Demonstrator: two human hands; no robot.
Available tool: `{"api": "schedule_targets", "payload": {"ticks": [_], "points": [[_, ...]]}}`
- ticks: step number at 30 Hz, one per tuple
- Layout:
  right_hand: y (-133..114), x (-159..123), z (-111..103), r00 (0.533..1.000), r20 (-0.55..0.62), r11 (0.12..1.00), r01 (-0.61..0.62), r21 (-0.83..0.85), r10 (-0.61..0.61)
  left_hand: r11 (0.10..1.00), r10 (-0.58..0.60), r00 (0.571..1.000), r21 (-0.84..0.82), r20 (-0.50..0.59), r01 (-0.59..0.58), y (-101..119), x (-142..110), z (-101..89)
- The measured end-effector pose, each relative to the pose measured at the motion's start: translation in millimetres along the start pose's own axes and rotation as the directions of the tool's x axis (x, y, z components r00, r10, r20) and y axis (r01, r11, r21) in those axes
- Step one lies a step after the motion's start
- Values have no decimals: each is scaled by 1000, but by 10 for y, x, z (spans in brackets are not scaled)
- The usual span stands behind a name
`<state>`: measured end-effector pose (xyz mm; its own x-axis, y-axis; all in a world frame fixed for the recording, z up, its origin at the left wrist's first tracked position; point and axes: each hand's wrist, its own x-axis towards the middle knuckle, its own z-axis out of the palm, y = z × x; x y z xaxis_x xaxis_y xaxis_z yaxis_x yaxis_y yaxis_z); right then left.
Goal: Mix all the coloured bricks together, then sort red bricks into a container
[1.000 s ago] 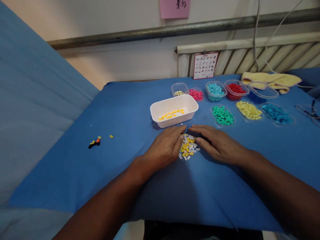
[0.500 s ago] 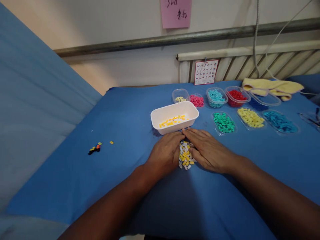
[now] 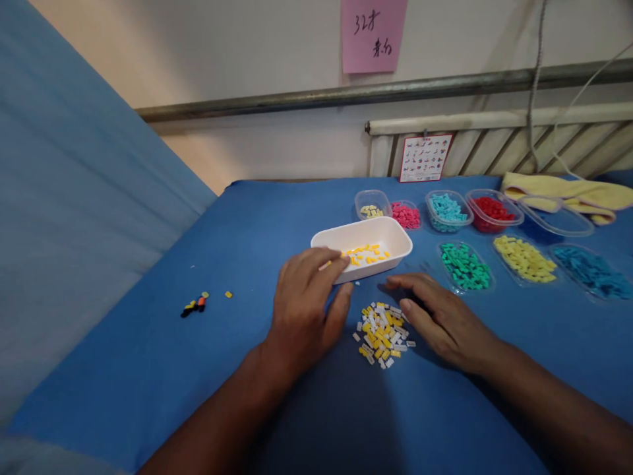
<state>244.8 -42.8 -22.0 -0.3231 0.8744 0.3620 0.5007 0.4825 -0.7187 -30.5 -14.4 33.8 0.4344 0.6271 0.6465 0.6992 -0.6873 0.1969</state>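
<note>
A heap of small yellow and white building bricks (image 3: 382,333) lies on the blue cloth between my hands. Just beyond it stands a white oblong tub (image 3: 398,256) with some loose yellow bricks (image 3: 368,252) on its bottom. My left hand (image 3: 309,307) is open; its fingers reach over the tub's near left rim, and whether they touch it I cannot tell. To the right of the heap, my right hand (image 3: 442,320) is open with thumb and fingers apart, close to the heap's edge and holding nothing.
Behind the tub are clear containers of pink bricks (image 3: 405,215), light blue bricks (image 3: 446,210) and red bricks (image 3: 493,210). Green bricks (image 3: 465,266), pale yellow bricks (image 3: 525,258) and teal bricks (image 3: 592,271) sit nearer on the right. A small black, yellow and orange piece (image 3: 194,306) lies far left.
My hands have moved apart from around the heap, uncovering it. The left one has gone up to the tub's rim, the right one off to the right. The camera view has shifted a little.
</note>
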Motion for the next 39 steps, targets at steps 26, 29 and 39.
{"api": "schedule_targets", "payload": {"ticks": [26,29,39], "points": [[149,-6,-59,864,-368,925,-242,293,342,974,39,992,217,122,-65,-236,13,-67],[137,-3,-59,871,-344,918,-248,309,351,933,-37,993,359,114,-7,-259,-4,-68],[160,-21,-40,901,-289,925,-237,296,324,999,-15,990,45,138,9,-142,-76,73]]}}
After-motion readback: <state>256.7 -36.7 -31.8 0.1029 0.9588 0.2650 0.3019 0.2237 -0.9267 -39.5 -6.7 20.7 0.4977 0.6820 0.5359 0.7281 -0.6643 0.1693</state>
